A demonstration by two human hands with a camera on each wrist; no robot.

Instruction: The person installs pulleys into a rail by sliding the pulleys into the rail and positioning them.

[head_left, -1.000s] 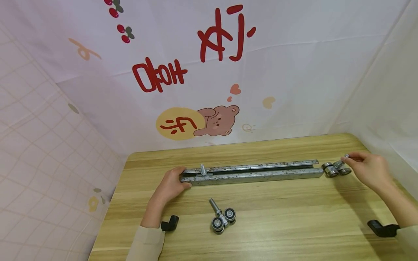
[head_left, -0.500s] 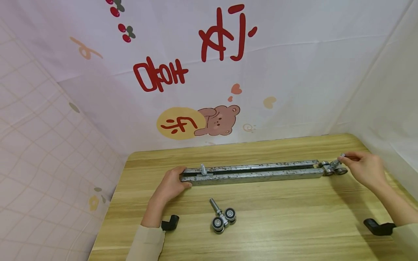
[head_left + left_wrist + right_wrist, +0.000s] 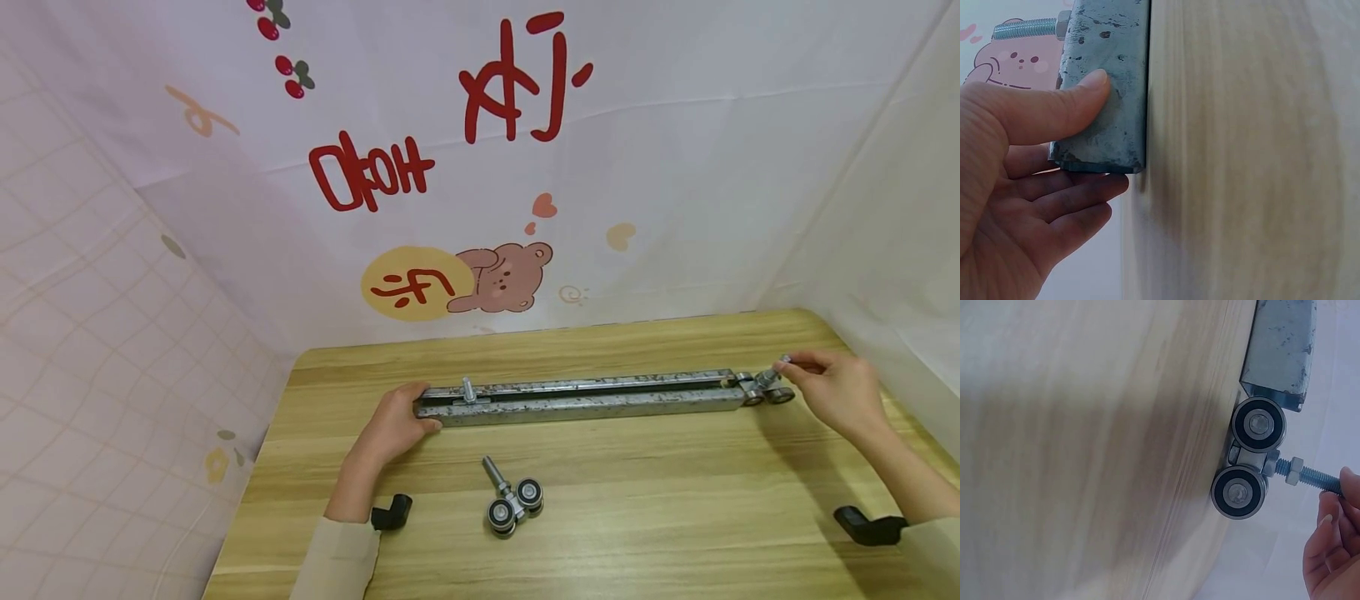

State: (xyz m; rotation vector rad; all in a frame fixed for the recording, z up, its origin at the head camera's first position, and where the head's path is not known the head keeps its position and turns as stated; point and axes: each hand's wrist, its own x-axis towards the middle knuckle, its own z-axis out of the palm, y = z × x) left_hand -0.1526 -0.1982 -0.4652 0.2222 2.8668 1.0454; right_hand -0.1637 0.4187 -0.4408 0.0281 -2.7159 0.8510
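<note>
A slotted metal rail lies across the table, a bolt standing up from its slot near the left end. My left hand grips that end; in the left wrist view the thumb of the hand presses the rail's side. At the right end, my right hand pinches the threaded stem of a wheeled trolley. In the right wrist view the trolley's upper wheel is at the rail's open end, the lower wheel outside, and the hand holds the bolt tip.
A second wheeled trolley lies on the table in front of the rail, its bolt pointing back and left. Black angular pieces are by the left wrist and right wrist. A printed cloth wall stands behind the table.
My right hand has moved the trolley left, from beside the rail's right end up against its opening. The left hand keeps its grip on the other end.
</note>
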